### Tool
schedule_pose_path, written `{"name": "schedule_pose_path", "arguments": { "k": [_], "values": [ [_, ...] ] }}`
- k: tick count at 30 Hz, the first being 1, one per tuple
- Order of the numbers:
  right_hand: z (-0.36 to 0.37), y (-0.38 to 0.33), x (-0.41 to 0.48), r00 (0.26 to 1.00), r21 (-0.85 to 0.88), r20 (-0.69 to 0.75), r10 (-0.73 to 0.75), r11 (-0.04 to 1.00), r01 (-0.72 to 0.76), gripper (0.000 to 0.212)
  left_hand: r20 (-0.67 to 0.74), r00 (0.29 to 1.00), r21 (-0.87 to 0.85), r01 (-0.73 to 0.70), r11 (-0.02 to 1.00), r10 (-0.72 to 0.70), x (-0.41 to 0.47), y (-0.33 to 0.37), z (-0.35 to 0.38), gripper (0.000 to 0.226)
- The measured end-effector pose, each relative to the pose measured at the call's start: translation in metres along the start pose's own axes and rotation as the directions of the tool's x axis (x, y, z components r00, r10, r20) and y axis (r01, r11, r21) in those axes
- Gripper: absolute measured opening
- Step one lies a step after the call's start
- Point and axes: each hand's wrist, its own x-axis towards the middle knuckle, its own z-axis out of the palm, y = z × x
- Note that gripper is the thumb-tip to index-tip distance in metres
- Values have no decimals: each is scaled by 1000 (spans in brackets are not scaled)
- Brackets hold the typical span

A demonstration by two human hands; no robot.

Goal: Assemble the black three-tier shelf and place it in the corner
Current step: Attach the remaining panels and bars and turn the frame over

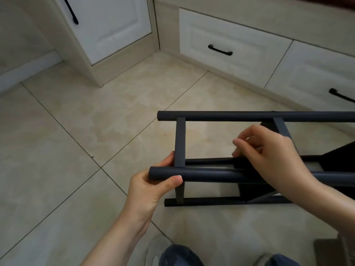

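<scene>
The black shelf frame (180, 143) lies on its side on the tiled floor (76, 131), low down in front of the person. It is made of round poles with flat bars between them.

The left grip (153, 181) is wrapped around the end of the near pole (211, 174), with the thumb on the side facing the person and the fingers round the back. A flat cross bar (180, 135) goes up from just beside this grip to the far pole (249, 116). Under the grip, another pole (203, 202) rests on the floor.

The right grip (269, 156) is to the right of the left one, over the near pole. Its fingers (237, 143) are bent and point down into the gap between the poles, right at a black board (247, 190) inside the frame. The hand is a bit blurry, so I cannot tell if it is holding the board or only touching it.

Past both grips, beyond the far pole, are two white drawers, one with a short black handle (220, 50) and one with a handle (342, 96) further right. Up and to the left of the left grip is a white cupboard door (115, 25) with a long black handle (71, 10). The cupboard and the drawers meet in a corner (159, 50), well apart from the frame.

Below the grips are knees in blue jeans (178, 256) and a light shoe (153, 248). These sit close to the frame's near side.
</scene>
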Motion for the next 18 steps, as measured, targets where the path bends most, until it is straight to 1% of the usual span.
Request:
{"name": "schedule_pose_path", "arguments": {
  "k": [4, 7, 9, 10, 11, 12, 14, 16, 17, 18],
  "values": [
    [15, -20, 23, 990, 7, 84, -110, 994, 110, 13, 10, 999, 116, -40, 992, 40, -5, 2, -9, 62],
    [34, -33, 44, 976, 17, 108, -191, 982, 191, 22, 43, 996, 241, -82, 967, 74, -8, 5, -14, 65],
    [47, -42, 56, 964, 21, 114, -239, 971, 238, 21, 80, 990, 352, -136, 926, 115, -10, 11, -16, 59],
    [54, -45, 62, 959, 18, 128, -254, 967, 253, 18, 104, 983, 432, -180, 884, 149, -11, 16, -17, 55],
    [59, -49, 68, 954, 13, 150, -259, 966, 260, 15, 135, 973, 534, -232, 813, 188, -12, 21, -18, 54],
    [64, -51, 73, 952, 14, 173, -253, 967, 255, 14, 180, 957, 645, -288, 707, 226, -13, 27, -18, 57],
    [71, -54, 82, 954, 13, 193, -231, 973, 232, 15, 301, 911, 815, -399, 420, 281, -13, 38, -18, 57],
    [75, -54, 89, 956, -18, 189, -227, 972, 234, 17, 430, 851, 866, -483, 129, 301, -11, 47, -15, 50],
    [77, -53, 92, 954, -48, 194, -229, 969, 243, 17, 487, 828, 859, -512, 23, 278, -8, 51, -13, 45],
    [77, -52, 93, 951, -81, 204, -234, 964, 254, 18, 531, 814, 843, -536, -48, 237, -5, 55, -11, 41]
  ]
}}
